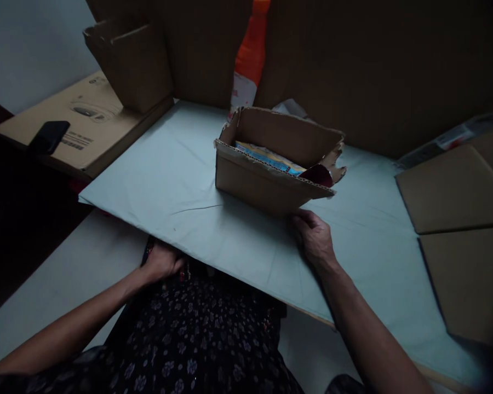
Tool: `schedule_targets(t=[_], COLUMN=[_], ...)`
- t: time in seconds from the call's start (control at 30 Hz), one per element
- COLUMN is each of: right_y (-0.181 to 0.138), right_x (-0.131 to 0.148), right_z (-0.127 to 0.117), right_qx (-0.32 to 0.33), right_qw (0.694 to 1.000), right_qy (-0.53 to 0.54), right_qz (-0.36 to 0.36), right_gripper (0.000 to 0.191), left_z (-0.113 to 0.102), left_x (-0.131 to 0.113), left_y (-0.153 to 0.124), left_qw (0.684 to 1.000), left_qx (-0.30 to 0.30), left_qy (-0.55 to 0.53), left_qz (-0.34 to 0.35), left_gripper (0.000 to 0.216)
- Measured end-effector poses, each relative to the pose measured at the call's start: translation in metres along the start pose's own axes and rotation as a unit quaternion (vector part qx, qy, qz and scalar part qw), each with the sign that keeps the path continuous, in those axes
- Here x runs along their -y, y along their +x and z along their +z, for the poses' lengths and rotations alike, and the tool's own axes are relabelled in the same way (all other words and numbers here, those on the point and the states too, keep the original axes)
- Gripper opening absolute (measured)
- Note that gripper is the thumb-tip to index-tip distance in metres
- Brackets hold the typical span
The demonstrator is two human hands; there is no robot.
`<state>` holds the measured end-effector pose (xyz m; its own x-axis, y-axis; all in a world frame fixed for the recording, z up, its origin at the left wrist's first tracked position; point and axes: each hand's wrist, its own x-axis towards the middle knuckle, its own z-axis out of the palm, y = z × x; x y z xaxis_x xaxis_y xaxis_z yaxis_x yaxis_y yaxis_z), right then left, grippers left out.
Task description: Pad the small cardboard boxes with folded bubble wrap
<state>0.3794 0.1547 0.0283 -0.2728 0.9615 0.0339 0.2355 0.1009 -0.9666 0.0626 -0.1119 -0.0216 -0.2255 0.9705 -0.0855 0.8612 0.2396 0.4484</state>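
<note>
An open cardboard box (258, 183) with torn upper edges stands on the pale green table surface (156, 169). Inside it lies a blue and yellow printed packet (271, 158), beside something dark red (318, 175) at the right end. My right hand (314, 238) rests on the table by the box's lower right corner, its fingers curled; whether they touch the box or pinch something is hidden. Below the front table edge, my left hand (162, 262) lies on the dark flowered clothing (197, 328) over my lap. Its fingers are closed, and what is in them cannot be seen.
Behind the box stands an orange bottle (250, 54) with a white lower part. At left, a flat printed carton (94, 131) carries a black phone (51, 137) and a tall open box (139, 65). Cardboard flaps (456, 191) and clear plastic (452, 139) lie at right.
</note>
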Motion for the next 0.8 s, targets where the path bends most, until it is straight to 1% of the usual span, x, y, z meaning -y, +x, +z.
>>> schedule_targets(t=[0.03,0.1,0.13,0.17,0.2,0.23,0.27,0.3,0.33,0.37,0.4,0.43,0.47,0.5,0.53,0.57,0.63,0.7,0.73,0.8], right_y=[0.000,0.000,0.001,0.002,0.003,0.004,0.006,0.007,0.008,0.010,0.011,0.013,0.014,0.014,0.014,0.014,0.013,0.016,0.019,0.031], right_x=[0.000,-0.001,-0.001,-0.002,-0.002,-0.002,-0.002,-0.001,0.000,0.002,0.004,0.006,0.008,0.011,0.013,0.016,0.021,0.024,0.025,0.024], right_z=[0.000,-0.001,-0.002,-0.003,-0.004,-0.006,-0.006,-0.007,-0.006,-0.006,-0.004,-0.003,-0.002,0.000,0.002,0.004,0.010,0.017,0.021,0.023], right_qx=[0.001,0.005,0.011,0.020,0.030,0.042,0.055,0.068,0.080,0.090,0.098,0.106,0.112,0.115,0.118,0.119,0.117,0.110,0.111,0.129], right_qw=[1.000,1.000,0.999,0.998,0.997,0.996,0.995,0.994,0.993,0.993,0.993,0.992,0.992,0.992,0.992,0.991,0.992,0.993,0.992,0.989], right_qy=[0.005,0.023,0.036,0.050,0.063,0.074,0.081,0.083,0.081,0.077,0.069,0.061,0.055,0.053,0.053,0.053,0.046,0.026,0.018,0.010], right_qz=[0.003,0.017,0.024,0.030,0.032,0.030,0.024,0.016,0.006,-0.002,-0.007,-0.008,-0.008,-0.009,-0.012,-0.018,-0.033,-0.045,-0.052,-0.076], right_gripper=[0.026,0.030,0.033,0.037,0.041,0.044,0.047,0.051,0.056,0.061,0.068,0.074,0.078,0.080,0.079,0.076,0.068,0.065,0.066,0.068], left_z=[-0.004,-0.025,-0.041,-0.060,-0.080,-0.100,-0.118,-0.132,-0.141,-0.146,-0.145,-0.140,-0.132,-0.122,-0.112,-0.102,-0.085,-0.076,-0.073,-0.069], left_x=[-0.005,-0.017,-0.023,-0.028,-0.034,-0.039,-0.044,-0.047,-0.051,-0.054,-0.058,-0.062,-0.067,-0.072,-0.078,-0.083,-0.091,-0.096,-0.097,-0.097], left_y=[-0.012,-0.040,-0.053,-0.062,-0.067,-0.067,-0.062,-0.052,-0.037,-0.017,0.007,0.032,0.058,0.084,0.107,0.128,0.157,0.173,0.178,0.183], left_qw=[0.999,0.990,0.976,0.951,0.928,0.916,0.919,0.930,0.945,0.956,0.962,0.961,0.954,0.946,0.937,0.928,0.911,0.898,0.893,0.883], left_qx=[0.033,0.121,0.198,0.282,0.344,0.368,0.355,0.313,0.250,0.175,0.098,0.029,-0.025,-0.058,-0.077,-0.082,-0.075,-0.096,-0.118,-0.183], left_qy=[-0.007,-0.040,-0.078,-0.119,-0.147,-0.159,-0.169,-0.187,-0.208,-0.231,-0.254,-0.274,-0.295,-0.315,-0.336,-0.359,-0.404,-0.427,-0.432,-0.425], left_qz=[0.022,0.053,0.051,0.033,0.003,-0.023,-0.037,-0.038,-0.035,-0.031,-0.029,-0.033,-0.040,-0.048,-0.053,-0.052,-0.039,-0.040,-0.050,-0.081], left_gripper=[0.028,0.037,0.044,0.050,0.052,0.046,0.042,0.040,0.040,0.045,0.052,0.063,0.075,0.088,0.097,0.102,0.101,0.094,0.089,0.080])
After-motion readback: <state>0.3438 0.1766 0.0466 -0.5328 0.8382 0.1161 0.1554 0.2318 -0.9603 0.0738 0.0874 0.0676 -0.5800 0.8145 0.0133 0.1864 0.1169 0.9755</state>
